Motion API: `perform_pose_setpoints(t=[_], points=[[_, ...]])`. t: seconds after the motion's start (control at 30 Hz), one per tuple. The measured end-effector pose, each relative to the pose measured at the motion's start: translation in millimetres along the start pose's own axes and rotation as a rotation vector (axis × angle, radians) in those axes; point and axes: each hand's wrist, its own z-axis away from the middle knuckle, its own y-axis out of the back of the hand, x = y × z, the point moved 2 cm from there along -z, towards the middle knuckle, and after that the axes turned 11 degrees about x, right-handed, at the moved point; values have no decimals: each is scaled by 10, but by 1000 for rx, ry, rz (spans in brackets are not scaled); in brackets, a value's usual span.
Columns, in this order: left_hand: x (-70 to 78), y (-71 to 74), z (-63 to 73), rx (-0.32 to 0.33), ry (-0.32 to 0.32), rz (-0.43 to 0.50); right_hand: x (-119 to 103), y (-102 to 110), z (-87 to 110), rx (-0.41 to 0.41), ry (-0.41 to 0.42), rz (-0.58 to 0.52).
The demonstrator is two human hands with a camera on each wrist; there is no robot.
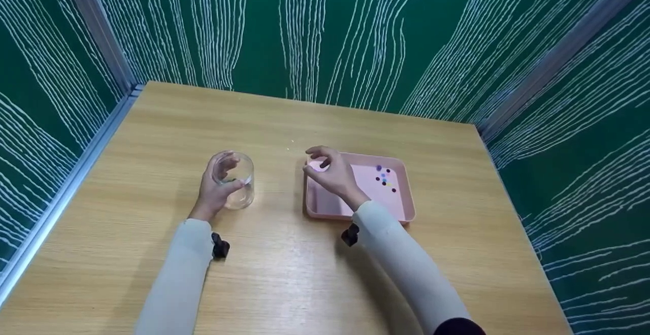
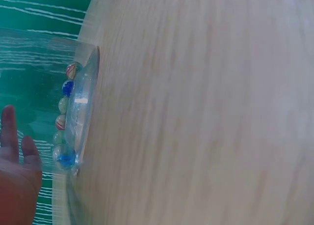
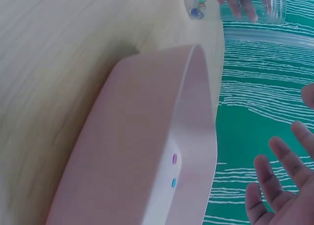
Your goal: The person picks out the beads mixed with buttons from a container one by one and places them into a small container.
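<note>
My left hand (image 1: 212, 193) grips a clear jar (image 1: 245, 193) that stands on the table, thumb and fingers curved round its side. In the left wrist view, several glass marbles (image 2: 67, 88), some blue, some green or swirled, lie at the bottom of it. Over the left part of a shallow pink tray (image 1: 408, 198) hovers my right hand (image 1: 335, 175), its fingers loosely bent and thumb apart. Nothing shows between those fingers in the right wrist view. Several small coloured pieces (image 1: 384, 183) lie in the tray's right half; a pink piece (image 3: 174, 159) shows inside it from the side.
Tray and jar stand apart on a wooden table (image 1: 274, 254). A few tiny white specks (image 1: 289, 146) lie on the wood behind the gap between them. Green panels (image 1: 259, 35) with white wavy lines border the table at the back and sides.
</note>
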Motion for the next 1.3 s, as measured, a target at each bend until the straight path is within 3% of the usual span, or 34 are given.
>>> perform_pose_setpoints(t=[0.13, 0.27, 0.5, 0.87, 1.3], points=[[127, -14, 38, -11, 16, -8, 50, 42, -10, 5, -4, 8], [150, -11, 42, -28, 49, -15, 106, 89, -22, 9, 1, 21], [-90, 34, -47, 8, 31, -17, 199, 194, -15, 8, -38, 73], [-94, 39, -35, 33, 6, -13, 352, 319, -20, 14, -105, 116], [-130, 20, -26, 3, -29, -9, 461, 442, -12, 24, -91, 173]])
